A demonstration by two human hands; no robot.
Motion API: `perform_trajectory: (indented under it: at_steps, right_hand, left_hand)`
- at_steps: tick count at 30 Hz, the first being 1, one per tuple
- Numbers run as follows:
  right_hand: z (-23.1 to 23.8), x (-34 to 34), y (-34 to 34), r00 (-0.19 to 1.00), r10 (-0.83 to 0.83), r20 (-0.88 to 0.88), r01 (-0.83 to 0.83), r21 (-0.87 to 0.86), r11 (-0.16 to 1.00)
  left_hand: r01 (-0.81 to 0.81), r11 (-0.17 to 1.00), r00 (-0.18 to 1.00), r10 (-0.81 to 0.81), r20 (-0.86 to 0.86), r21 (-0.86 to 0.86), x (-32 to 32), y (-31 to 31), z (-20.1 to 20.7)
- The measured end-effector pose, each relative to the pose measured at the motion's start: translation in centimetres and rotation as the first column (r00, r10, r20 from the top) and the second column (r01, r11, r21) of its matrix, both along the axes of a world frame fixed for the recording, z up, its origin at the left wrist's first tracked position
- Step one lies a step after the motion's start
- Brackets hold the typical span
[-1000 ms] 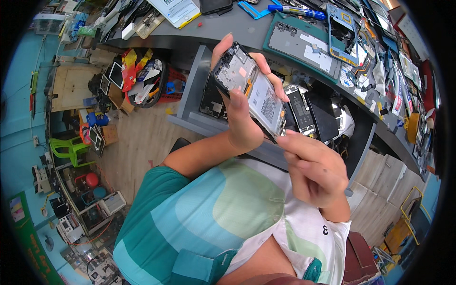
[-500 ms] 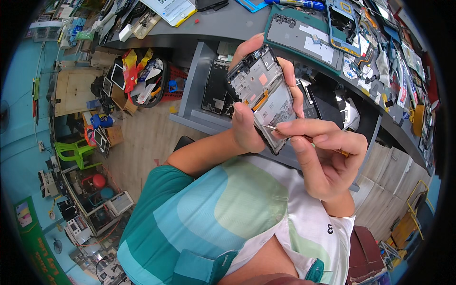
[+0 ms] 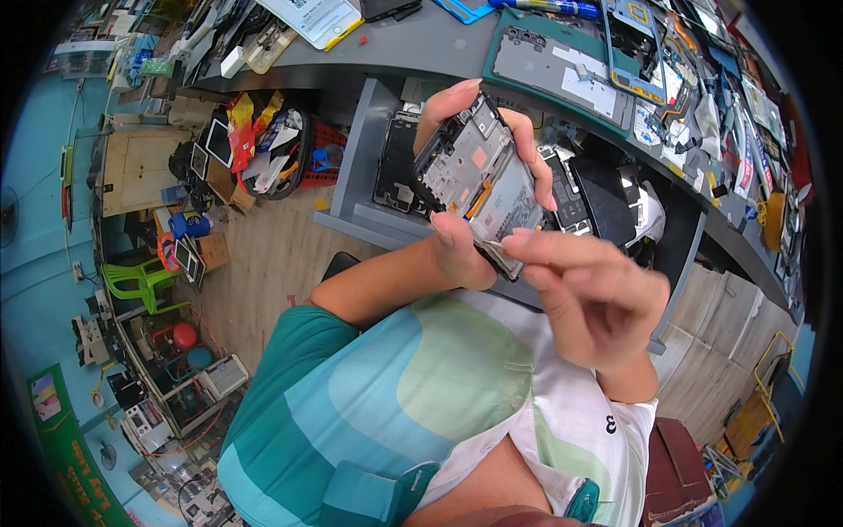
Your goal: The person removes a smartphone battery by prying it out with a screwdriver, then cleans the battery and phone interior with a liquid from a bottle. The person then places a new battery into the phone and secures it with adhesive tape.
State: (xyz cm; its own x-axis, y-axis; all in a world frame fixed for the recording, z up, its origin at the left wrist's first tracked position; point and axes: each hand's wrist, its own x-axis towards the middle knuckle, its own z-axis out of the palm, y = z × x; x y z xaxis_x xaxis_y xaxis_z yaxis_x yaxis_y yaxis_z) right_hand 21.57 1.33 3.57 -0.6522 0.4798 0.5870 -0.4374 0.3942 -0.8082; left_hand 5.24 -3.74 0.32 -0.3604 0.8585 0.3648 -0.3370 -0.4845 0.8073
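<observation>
An opened phone (image 3: 467, 160) with its grey inner frame and flat battery (image 3: 516, 204) exposed lies tilted in my left hand (image 3: 458, 250). My thumb presses its near left edge, while the fingers wrap behind and around the far side. My right hand (image 3: 601, 290) is at the phone's lower end, thumb and index finger pinched on a thin tool (image 3: 493, 245). Its pale narrow tip reaches over the phone's lower left edge beside the battery. The rest of the tool is hidden by the fingers and blurred. An orange flex cable (image 3: 479, 200) crosses the phone's middle.
Below my hands an open grey drawer (image 3: 358, 140) holds phone parts, including a dark phone frame (image 3: 401, 162). The grey workbench (image 3: 421, 42) beyond carries a green mat (image 3: 502, 66), phone housings and scattered parts. A bin (image 3: 303, 149) of scrap stands left on the floor.
The phone has shifted slightly left and tipped a little in my left hand. My right hand has moved slightly left, its fingers now blurred and more curled, still pinching the tool.
</observation>
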Motion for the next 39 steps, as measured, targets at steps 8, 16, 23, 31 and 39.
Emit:
perform_trajectory:
  at_steps: [8, 16, 23, 31, 39]
  right_hand:
    - [-0.6, -1.1, -0.5, 0.978, -0.135, -0.157, 0.193, 0.454, 0.87]
    - [-0.6, -0.4, 0.3, 0.999, -0.023, -0.049, 0.027, 0.079, 0.997]
    - [-1.5, -1.1, -0.3, 0.98, -0.127, -0.154, 0.178, 0.384, 0.906]
    - [-0.7, -1.1, -0.5, 0.972, -0.158, -0.171, 0.228, 0.55, 0.803]
    - [-1.2, -0.6, 0.0, 0.997, -0.034, -0.074, 0.036, 0.022, 0.999]
  left_hand:
    - [-0.124, 0.992, 0.992, 0.124, -0.001, -0.037, 0.4, -0.1, 0.1]
    - [-0.139, 0.99, 0.983, 0.133, -0.122, -0.037, 0.3, -0.4, 0.0]
    - [-0.192, 0.978, 0.98, 0.187, -0.073, -0.077, 0.8, -0.4, -0.1]
    - [-0.216, 0.975, 0.975, 0.212, -0.069, -0.058, 0.6, -0.4, -0.6]
    - [-0.199, 0.979, 0.97, 0.192, -0.149, -0.038, 0.7, -0.7, -0.6]
